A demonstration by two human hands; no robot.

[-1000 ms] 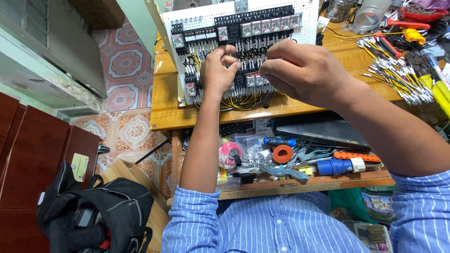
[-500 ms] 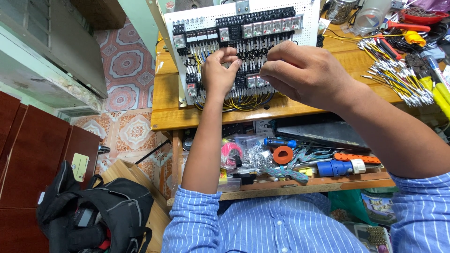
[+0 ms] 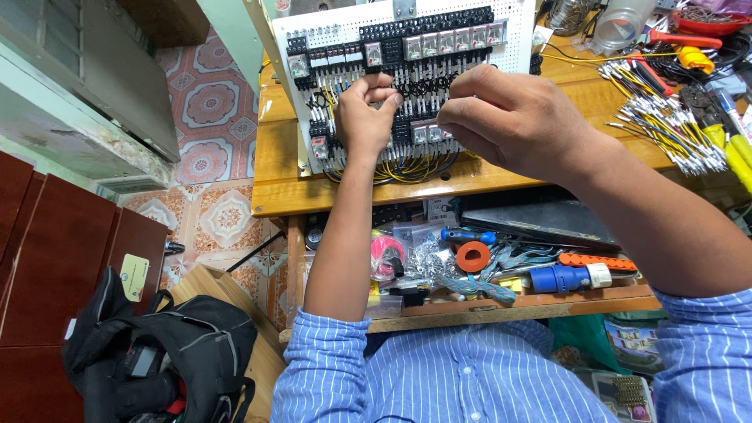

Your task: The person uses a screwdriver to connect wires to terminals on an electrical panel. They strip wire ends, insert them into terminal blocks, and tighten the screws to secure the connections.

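Observation:
A white perforated control panel [image 3: 517,47] leans upright on the wooden bench [image 3: 274,168], filled with rows of black relays and terminal blocks and yellow and black wiring. My left hand [image 3: 366,116] is curled against the panel's middle rows, fingertips pinched on a small part or wire that I cannot make out. My right hand [image 3: 509,117] is bunched just to the right of it, fingertips pressed onto the terminals near the small relays. What the right fingers grip is hidden.
Cut yellow and black wires with ferrules [image 3: 666,129] and screwdrivers [image 3: 724,117] lie at the bench's right. An open drawer [image 3: 501,309] below holds tape rolls, a blue plug and clutter. A black bag [image 3: 168,364] sits on the floor at left beside a red cabinet [image 3: 55,258].
Both hands stay on the panel; the fingers have shifted only slightly.

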